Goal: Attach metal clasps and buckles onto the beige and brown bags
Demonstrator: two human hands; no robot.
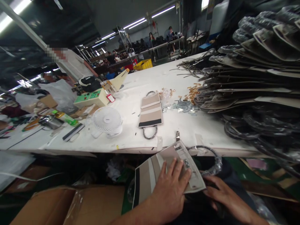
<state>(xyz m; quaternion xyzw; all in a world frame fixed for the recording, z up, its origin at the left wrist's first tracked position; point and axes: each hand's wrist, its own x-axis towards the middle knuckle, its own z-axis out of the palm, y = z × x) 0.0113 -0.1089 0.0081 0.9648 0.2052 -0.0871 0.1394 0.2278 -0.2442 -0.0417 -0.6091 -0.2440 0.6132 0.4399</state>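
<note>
A flat beige bag panel (145, 179) with a black strip along its left side lies tilted over my lap, in front of the table edge. Metal fittings show on its pale right-hand part, and a dark handle (217, 154) wrapped in clear plastic loops out from it. My left hand (172, 184) rests flat on the panel, fingers spread. At the lower right corner, my right hand (217, 189) is curled around the panel's edge; some of its fingers are hidden. Just beyond the panel's top corner, a small metal clip (177, 135) sits at the table edge.
Another bag panel (151, 109) lies on the white table (126, 125). Gold fittings (193, 93) and silver pieces (184, 106) are scattered beside a tall stack of panels (246, 81). A white fan (106, 120), a control box (93, 97) and a bottle (65, 118) stand left; a cardboard box (98, 203) is below. People are farther back.
</note>
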